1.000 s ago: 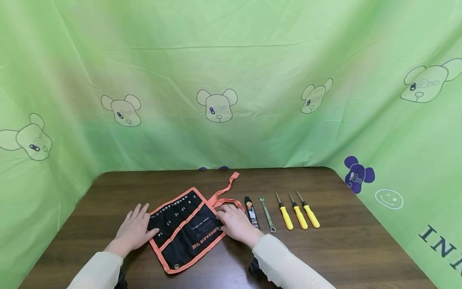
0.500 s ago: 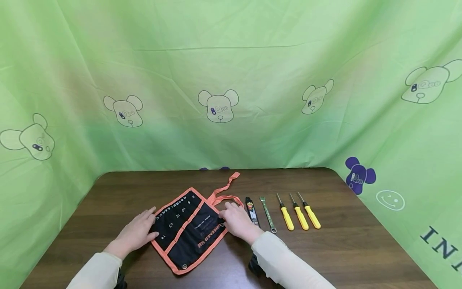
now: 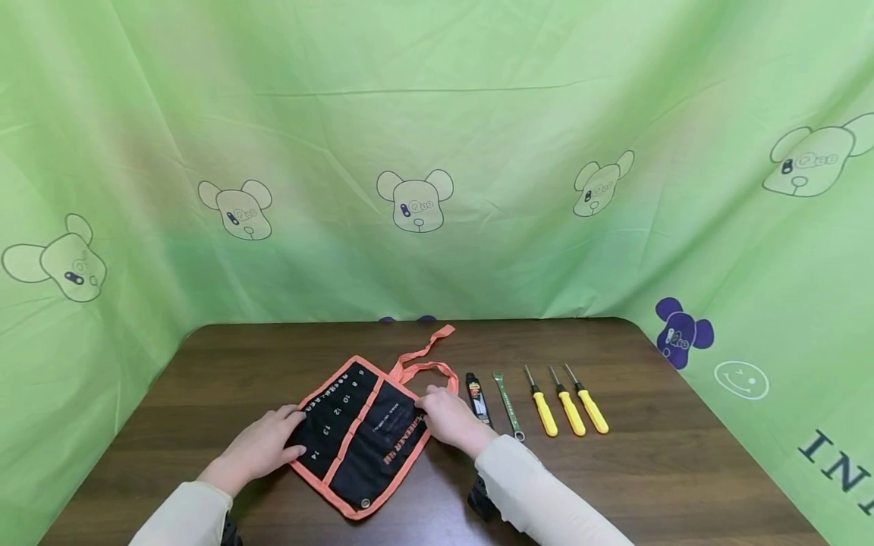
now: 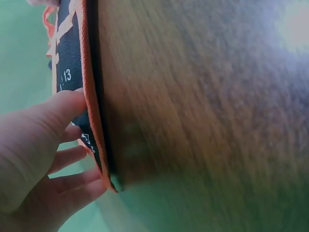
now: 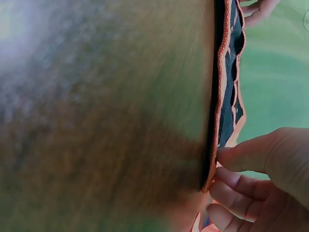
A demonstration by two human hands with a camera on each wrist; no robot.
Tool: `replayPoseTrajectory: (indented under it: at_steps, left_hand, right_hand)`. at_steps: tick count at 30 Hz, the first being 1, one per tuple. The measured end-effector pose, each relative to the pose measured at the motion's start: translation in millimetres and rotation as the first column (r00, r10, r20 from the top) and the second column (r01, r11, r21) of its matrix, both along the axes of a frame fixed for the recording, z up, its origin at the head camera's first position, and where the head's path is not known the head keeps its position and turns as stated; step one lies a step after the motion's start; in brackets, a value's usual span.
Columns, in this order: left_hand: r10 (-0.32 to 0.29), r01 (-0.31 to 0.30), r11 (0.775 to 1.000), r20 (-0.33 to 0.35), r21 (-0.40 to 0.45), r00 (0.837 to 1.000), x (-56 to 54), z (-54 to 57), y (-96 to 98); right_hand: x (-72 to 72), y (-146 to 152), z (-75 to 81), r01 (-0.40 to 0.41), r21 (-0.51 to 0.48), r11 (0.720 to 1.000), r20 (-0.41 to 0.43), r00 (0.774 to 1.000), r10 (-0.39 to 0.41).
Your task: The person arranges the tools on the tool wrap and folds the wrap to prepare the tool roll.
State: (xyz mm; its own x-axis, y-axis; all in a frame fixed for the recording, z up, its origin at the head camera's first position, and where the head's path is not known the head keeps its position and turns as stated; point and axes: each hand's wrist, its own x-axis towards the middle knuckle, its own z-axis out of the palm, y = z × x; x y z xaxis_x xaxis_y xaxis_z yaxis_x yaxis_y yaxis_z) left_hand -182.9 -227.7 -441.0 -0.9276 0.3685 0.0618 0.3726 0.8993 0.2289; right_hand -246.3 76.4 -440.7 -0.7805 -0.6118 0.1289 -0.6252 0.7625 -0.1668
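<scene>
Head view: table (image 3: 212, 379) extends around black, orange-edged pouch (image 3: 372, 459); my left hand (image 3: 262, 446) spread at left edge, right hand (image 3: 452, 418) pinching right corner.

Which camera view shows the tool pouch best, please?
The head view: it shows nearly the whole tool pouch, with the left hand and right hand only at its edges. The left wrist view shows a narrow slanted strip; the right wrist view shows it nearly edge-on.
</scene>
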Motion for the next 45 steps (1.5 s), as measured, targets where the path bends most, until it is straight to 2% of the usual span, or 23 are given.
replayPoseTrajectory:
  at_steps: [8,14,20,24,29,33,36,39,45]
  left_hand:
    - [-0.012,0.012,1.0,-0.015,-0.002,1.0,1.3,-1.0,3.5]
    - [-0.012,0.012,1.0,-0.018,-0.002,1.0,0.4,-3.0,5.7]
    - [-0.011,0.01,1.0,-0.044,-0.008,0.999,0.8,-3.8,8.4]
    - [-0.013,0.013,1.0,-0.047,-0.005,0.999,0.8,-3.9,9.6]
    - [-0.029,0.027,0.999,-0.091,-0.016,0.995,1.0,-5.2,10.6]
    - [-0.044,0.045,0.999,-0.119,-0.001,0.992,-1.1,-7.2,10.7]
    - [-0.064,0.065,0.998,-0.095,0.009,0.993,-2.7,-8.7,10.3]
    - [-0.08,0.081,0.996,-0.036,0.026,0.996,-3.1,-9.6,9.8]
    - [-0.066,0.061,0.995,0.074,0.074,0.995,-2.3,-10.9,11.7]
  right_hand:
    - [-2.8,2.0,-0.4,0.007,-0.044,0.999,0.017,1.0,-0.006]
    - [-6.0,2.4,-0.2,0.03,-0.118,0.993,0.093,0.996,-0.019]
    - [-4.5,2.1,0.8,0.082,-0.101,0.992,0.191,0.98,-0.061]
    - [-2.9,2.5,1.5,0.089,-0.08,0.993,0.191,0.979,-0.073]
    - [-2.4,3.4,1.5,0.09,-0.057,0.994,0.195,0.978,-0.077]
    - [-2.7,4.2,1.6,0.088,-0.053,0.995,0.228,0.971,-0.074]
    - [-3.2,5.1,2.1,0.081,-0.054,0.995,0.271,0.96,-0.064]
    - [-4.2,7.1,2.4,0.068,-0.046,0.997,0.317,0.947,-0.05]
    - [-5.7,11.9,1.8,0.022,-0.014,1.0,0.361,0.932,-0.015]
